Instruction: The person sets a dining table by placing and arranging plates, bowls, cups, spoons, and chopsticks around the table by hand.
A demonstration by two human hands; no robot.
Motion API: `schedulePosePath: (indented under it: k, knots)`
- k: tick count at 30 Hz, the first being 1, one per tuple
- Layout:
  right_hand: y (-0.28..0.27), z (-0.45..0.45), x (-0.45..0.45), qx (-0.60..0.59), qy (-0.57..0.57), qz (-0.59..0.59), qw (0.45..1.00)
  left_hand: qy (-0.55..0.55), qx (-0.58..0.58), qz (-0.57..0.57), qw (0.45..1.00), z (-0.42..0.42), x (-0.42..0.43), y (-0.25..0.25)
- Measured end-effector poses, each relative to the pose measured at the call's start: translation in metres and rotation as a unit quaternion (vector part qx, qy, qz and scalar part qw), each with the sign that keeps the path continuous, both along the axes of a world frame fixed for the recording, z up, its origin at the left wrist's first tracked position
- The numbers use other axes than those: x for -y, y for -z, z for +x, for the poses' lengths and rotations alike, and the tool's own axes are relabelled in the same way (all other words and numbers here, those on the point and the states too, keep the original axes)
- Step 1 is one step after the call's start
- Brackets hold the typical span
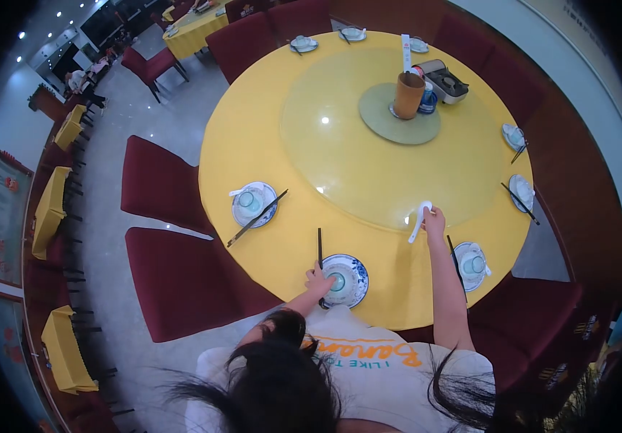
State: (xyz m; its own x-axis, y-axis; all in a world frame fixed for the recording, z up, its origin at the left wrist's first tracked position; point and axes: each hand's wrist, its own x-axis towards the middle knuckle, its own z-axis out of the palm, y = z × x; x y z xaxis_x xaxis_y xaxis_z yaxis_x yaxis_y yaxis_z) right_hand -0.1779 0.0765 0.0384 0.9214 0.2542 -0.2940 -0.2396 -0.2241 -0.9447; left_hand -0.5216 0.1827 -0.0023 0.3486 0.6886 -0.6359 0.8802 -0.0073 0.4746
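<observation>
My right hand (434, 220) is closed on a white spoon (421, 221), held over the yellow tablecloth near the edge of the glass turntable. Close to the table's front edge, my left hand (317, 283) has its fingers closed around dark chopsticks (320, 249), which stick out beyond it. Its thumb side overlaps a blue-and-white plate (358, 270) that carries a clear glass cup (336, 281). Whether that hand also touches the cup is hard to make out.
The round table (242, 137) holds several place settings, including one plate (273, 209) at left and another (480, 278) at right. A brown container (409, 97) and a portable stove (444, 83) stand at the back. Maroon chairs (163, 289) surround the table. A person (84, 88) is far off.
</observation>
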Motion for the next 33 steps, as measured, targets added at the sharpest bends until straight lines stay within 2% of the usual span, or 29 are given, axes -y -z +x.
schedulePosePath:
  k: [2, 5, 8, 11, 20, 23, 26, 29, 32, 33]
  knots:
    - [0.01, 0.018, -0.01, -0.029, 0.038, -0.015, 0.999, 0.001, -0.018, -0.021, 1.0, 0.002, -0.002, -0.009]
    - [0.024, 0.034, -0.017, -0.138, 0.048, 0.064, 0.987, 0.014, -0.038, -0.034, 0.999, 0.004, -0.003, -0.012]
    - [0.027, 0.035, -0.027, -0.143, 0.096, 0.032, 0.984, 0.043, -0.034, -0.01, 0.998, 0.0, -0.002, 0.002]
    - [0.041, 0.042, -0.029, -0.162, 0.076, -0.033, 0.983, 0.058, -0.017, -0.01, 0.998, -0.004, 0.0, -0.009]
    - [0.038, 0.03, -0.026, -0.119, 0.082, 0.054, 0.988, 0.134, 0.124, -0.014, 0.983, -0.023, -0.008, -0.017]
    - [0.044, 0.024, -0.02, -0.1, 0.051, 0.069, 0.991, 0.159, 0.127, -0.013, 0.979, -0.024, -0.008, -0.02]
    - [0.018, -0.008, -0.016, -0.069, 0.035, 0.003, 0.997, 0.169, 0.127, -0.023, 0.977, -0.026, -0.011, -0.011]
    - [0.025, -0.039, 0.007, -0.074, -0.035, 0.009, 0.997, 0.178, 0.132, -0.04, 0.974, -0.028, -0.014, -0.016]
    - [0.022, -0.087, 0.032, -0.124, -0.038, 0.041, 0.991, 0.238, 0.073, 0.004, 0.969, -0.027, -0.013, -0.036]
    - [0.025, -0.103, 0.039, -0.144, -0.039, 0.045, 0.988, 0.253, 0.081, 0.065, 0.962, -0.028, -0.013, -0.035]
